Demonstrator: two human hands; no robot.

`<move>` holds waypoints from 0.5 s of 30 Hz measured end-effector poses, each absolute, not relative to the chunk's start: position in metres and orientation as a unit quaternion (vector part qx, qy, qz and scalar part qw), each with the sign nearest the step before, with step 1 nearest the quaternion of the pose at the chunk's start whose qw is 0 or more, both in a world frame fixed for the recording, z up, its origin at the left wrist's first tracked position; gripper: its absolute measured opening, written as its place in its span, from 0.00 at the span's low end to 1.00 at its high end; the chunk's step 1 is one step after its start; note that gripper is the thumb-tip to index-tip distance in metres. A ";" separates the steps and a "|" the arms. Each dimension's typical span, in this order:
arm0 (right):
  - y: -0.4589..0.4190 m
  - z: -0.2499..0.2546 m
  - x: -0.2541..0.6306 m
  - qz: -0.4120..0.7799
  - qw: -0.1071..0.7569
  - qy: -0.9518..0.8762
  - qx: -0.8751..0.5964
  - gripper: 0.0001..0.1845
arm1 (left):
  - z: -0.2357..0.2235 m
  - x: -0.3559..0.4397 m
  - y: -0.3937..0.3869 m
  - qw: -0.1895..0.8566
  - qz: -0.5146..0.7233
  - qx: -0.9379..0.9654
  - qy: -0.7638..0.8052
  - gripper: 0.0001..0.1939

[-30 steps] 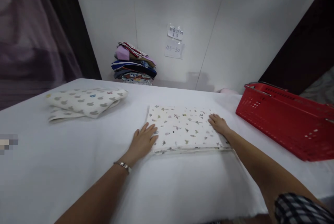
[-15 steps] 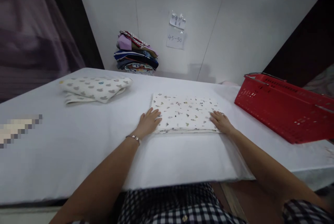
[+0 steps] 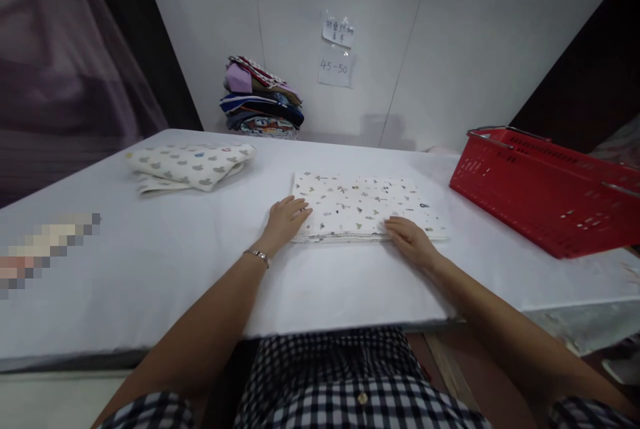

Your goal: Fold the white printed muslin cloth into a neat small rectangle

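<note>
A folded white cloth (image 3: 363,206) with small printed figures lies flat in the middle of the white table (image 3: 150,262). My left hand (image 3: 284,219) rests on its near left corner, fingers stretched flat, a bracelet on the wrist. My right hand (image 3: 411,239) lies flat at the cloth's near edge, right of centre, fingers spread on the fabric edge. Neither hand holds anything.
A second folded cloth (image 3: 193,164) with grey shapes lies at the far left of the table. A red plastic basket (image 3: 545,192) stands at the right. A pile of folded clothes (image 3: 261,99) sits against the back wall under paper notes (image 3: 336,49).
My right hand has slid from the cloth's right edge toward the near edge, closer to centre. The left hand stays at the left corner. The view has pulled back and down.
</note>
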State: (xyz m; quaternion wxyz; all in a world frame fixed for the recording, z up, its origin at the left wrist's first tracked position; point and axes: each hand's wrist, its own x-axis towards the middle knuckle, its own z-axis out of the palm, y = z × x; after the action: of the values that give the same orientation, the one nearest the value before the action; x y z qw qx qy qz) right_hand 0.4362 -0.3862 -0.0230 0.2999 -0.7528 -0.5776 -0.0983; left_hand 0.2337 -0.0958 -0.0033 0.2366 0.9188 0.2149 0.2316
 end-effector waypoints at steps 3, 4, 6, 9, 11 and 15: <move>-0.374 -0.016 0.422 -0.079 0.280 -0.606 -0.740 0.16 | 0.003 0.231 -0.114 0.192 0.258 0.938 0.126 0.14; -0.371 -0.014 0.420 -0.071 0.269 -0.612 -0.740 0.15 | 0.003 0.232 -0.121 0.181 0.250 0.947 0.091 0.14; -0.364 -0.011 0.416 -0.057 0.245 -0.622 -0.741 0.15 | 0.000 0.234 -0.132 0.162 0.220 0.961 0.035 0.13; -0.358 -0.012 0.413 -0.048 0.227 -0.626 -0.745 0.15 | -0.010 0.239 -0.140 0.153 0.177 0.972 0.007 0.12; -0.356 -0.014 0.413 -0.048 0.221 -0.625 -0.747 0.16 | -0.015 0.240 -0.140 0.158 0.164 0.974 0.005 0.13; -0.352 -0.020 0.414 -0.055 0.208 -0.628 -0.748 0.16 | -0.017 0.239 -0.138 0.161 0.163 0.973 0.001 0.14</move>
State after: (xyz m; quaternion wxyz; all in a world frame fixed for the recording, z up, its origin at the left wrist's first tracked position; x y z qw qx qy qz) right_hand 0.4140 -0.3521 -0.0202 0.2080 -0.7477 -0.6283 -0.0548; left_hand 0.2392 -0.1375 -0.0165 0.1615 0.9733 0.0014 0.1630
